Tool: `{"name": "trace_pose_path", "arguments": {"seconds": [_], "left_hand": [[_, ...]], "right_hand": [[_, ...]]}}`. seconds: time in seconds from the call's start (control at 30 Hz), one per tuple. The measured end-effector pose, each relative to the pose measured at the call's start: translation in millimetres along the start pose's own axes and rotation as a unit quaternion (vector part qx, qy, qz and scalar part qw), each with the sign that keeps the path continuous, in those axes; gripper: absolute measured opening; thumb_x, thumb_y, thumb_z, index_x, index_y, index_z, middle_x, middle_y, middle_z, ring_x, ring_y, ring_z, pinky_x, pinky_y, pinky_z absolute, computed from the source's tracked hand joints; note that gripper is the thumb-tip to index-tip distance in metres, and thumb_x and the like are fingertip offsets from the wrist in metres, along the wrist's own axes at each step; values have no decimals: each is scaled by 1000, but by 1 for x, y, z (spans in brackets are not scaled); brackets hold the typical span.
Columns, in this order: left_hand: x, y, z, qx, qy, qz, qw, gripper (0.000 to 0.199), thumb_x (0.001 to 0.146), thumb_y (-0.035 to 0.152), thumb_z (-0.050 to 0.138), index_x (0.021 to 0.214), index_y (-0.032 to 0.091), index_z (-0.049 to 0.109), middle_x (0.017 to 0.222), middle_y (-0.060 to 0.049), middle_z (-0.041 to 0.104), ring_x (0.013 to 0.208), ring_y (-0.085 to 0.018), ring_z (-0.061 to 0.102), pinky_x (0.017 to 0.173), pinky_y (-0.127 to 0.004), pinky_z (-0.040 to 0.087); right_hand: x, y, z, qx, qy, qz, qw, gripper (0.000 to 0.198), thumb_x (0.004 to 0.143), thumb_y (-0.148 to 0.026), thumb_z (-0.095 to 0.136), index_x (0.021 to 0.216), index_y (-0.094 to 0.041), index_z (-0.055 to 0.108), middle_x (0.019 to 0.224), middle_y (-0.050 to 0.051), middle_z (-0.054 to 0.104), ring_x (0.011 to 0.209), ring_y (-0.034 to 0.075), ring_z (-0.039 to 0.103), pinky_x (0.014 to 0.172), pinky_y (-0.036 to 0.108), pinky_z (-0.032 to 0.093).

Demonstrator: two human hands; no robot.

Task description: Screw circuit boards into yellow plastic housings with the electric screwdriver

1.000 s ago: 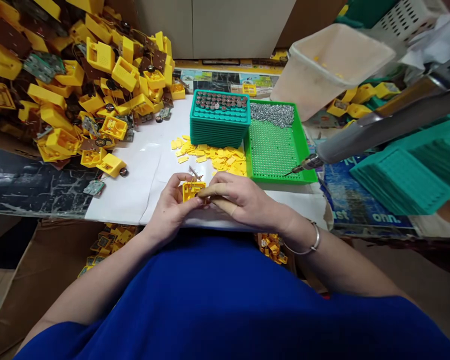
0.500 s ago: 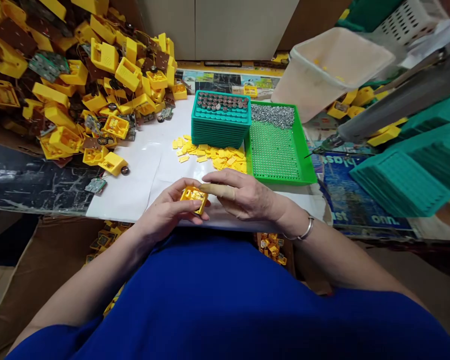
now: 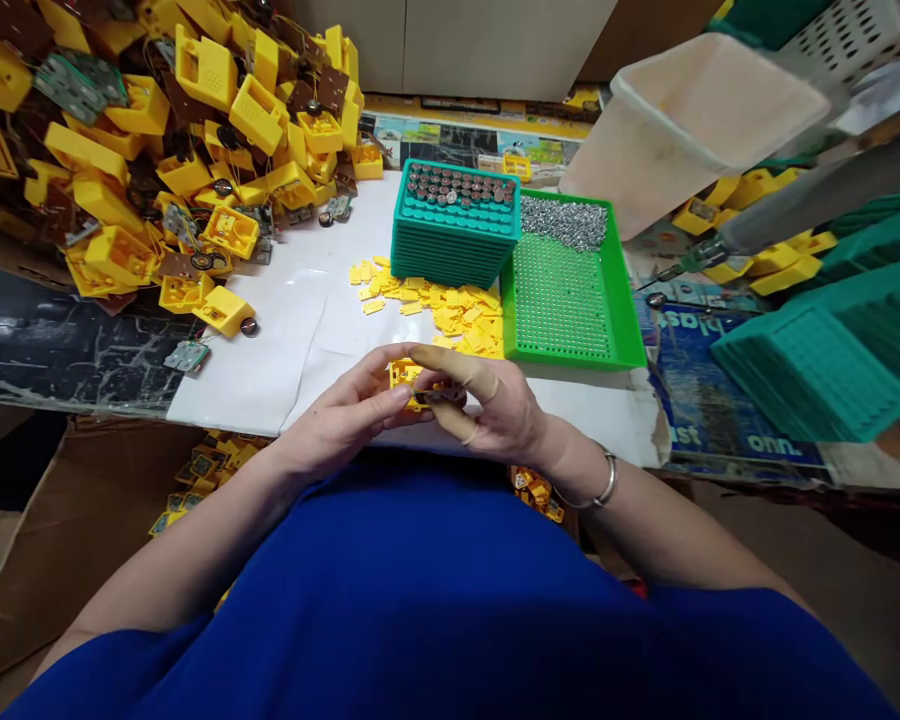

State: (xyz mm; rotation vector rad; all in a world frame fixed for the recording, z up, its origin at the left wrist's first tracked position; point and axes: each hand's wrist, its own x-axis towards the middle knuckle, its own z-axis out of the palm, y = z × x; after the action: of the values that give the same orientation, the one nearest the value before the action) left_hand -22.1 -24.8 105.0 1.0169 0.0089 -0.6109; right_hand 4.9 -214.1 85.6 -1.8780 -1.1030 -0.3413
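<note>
My left hand [image 3: 349, 405] is closed round a small yellow plastic casing [image 3: 401, 374], its open side up; the fingers cover much of it. Between the fingertips of my right hand [image 3: 499, 400] is a thin dark circuit board [image 3: 441, 394], seen nearly edge-on at the casing's right side. Tan finger covers sit on some right fingers. Whether the board touches the casing cannot be made out. Just beyond both hands lie loose flat yellow pieces [image 3: 469, 318] on white paper.
Behind them stands a stack of teal trays [image 3: 456, 245], the top one holding button cells. A green perforated tray [image 3: 570, 310] with small metal screws adjoins it. Yellow casings [image 3: 225, 220] are heaped at left. An electric screwdriver [image 3: 757, 220] hangs at right, near a translucent bin [image 3: 645, 120].
The casing has tilted and moved slightly right in my left hand. My right fingers, which were at its rim, now grip a dark board beside it. The view has shifted a little.
</note>
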Motion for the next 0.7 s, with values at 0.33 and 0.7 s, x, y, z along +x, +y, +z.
{"name": "trace_pose_path", "arguments": {"seconds": [0.33,0.7], "left_hand": [[7,-5,-2,20,71,40,996,36,83,27,71,116,20,60,103,-5,74,94,-18,70,89,-30,52],[9,-19,-7,57,77,102,990,25,87,24,65,111,21,57,101,-4,74,91,-19,72,83,-32,55]], "right_hand": [[-2,-12,-6,-185,-52,-139,972,66,91,-5,46,153,-6,23,109,13,72,83,17,68,72,33,60],[-11,-18,-6,-161,-5,-99,982,18,94,-9,52,110,-6,63,102,15,76,95,16,74,82,25,63]]}}
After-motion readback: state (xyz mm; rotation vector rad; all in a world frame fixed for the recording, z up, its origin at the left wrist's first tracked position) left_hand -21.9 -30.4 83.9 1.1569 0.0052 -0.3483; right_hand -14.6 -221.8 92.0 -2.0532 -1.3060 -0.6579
